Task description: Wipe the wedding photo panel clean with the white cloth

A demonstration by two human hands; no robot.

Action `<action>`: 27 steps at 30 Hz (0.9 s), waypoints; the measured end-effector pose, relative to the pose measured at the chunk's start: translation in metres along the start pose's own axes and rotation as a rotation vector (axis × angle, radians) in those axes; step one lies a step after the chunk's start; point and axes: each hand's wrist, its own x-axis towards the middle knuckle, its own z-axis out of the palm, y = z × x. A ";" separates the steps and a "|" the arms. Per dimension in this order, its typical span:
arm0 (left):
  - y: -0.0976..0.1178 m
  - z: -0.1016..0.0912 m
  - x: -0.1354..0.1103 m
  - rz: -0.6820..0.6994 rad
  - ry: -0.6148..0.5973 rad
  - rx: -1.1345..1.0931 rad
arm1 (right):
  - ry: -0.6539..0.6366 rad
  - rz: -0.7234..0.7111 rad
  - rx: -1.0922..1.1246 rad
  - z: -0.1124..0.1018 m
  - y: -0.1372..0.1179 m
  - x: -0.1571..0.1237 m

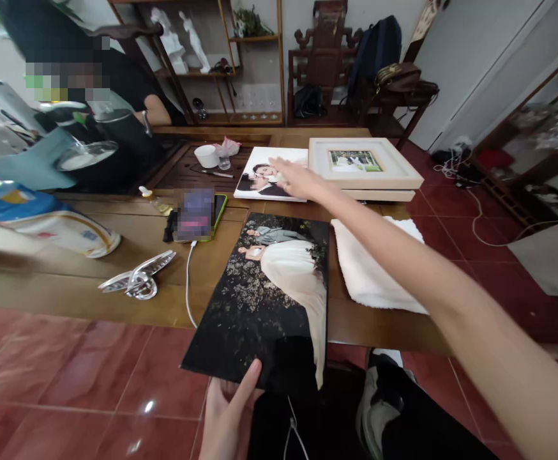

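My left hand (231,409) grips the near edge of a dark wedding photo panel (255,319), thumb on top and fingers beneath. The panel shows a couple, one in a long white gown, and leans over the table's front edge. My right arm stretches across the table, and my right hand (293,177) is over a white-edged photo panel (269,188), fingers extended on or just above its surface. Right of that hand, a pale picture frame (375,180) with a small photo lies on top of another flat piece. A white towel (379,275) lies partly under my right forearm.
On the wooden table (164,287) are a charging phone (219,211) with a white cable, a silvery ornament (140,276), a small dropper bottle (154,201), a white cup (206,156) and a blue-white packet (44,217). A person in black (120,76) sits across, at left.
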 end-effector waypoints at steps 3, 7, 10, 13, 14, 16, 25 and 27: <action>0.002 -0.003 0.001 0.000 -0.006 0.014 | 0.236 -0.177 0.125 -0.034 0.008 -0.059; 0.011 -0.009 0.005 0.005 0.021 0.063 | 0.219 -0.257 0.153 -0.042 0.003 -0.173; 0.021 -0.012 0.008 0.012 0.039 0.124 | 0.225 -0.287 0.030 -0.019 -0.005 -0.246; 0.031 -0.019 0.014 0.041 0.021 0.182 | 0.270 -0.284 -0.063 0.010 -0.006 -0.288; 0.035 -0.022 0.017 0.056 0.006 0.214 | 0.276 -0.268 -0.079 0.019 -0.004 -0.295; 0.043 -0.028 0.023 0.077 -0.031 0.301 | 0.262 -0.235 -0.113 0.034 0.001 -0.302; 0.088 -0.029 0.040 0.038 -0.103 0.438 | 0.366 -0.029 -0.192 0.045 0.032 -0.286; 0.096 -0.024 0.042 0.030 -0.095 0.440 | 0.511 0.025 -0.194 0.034 0.039 -0.287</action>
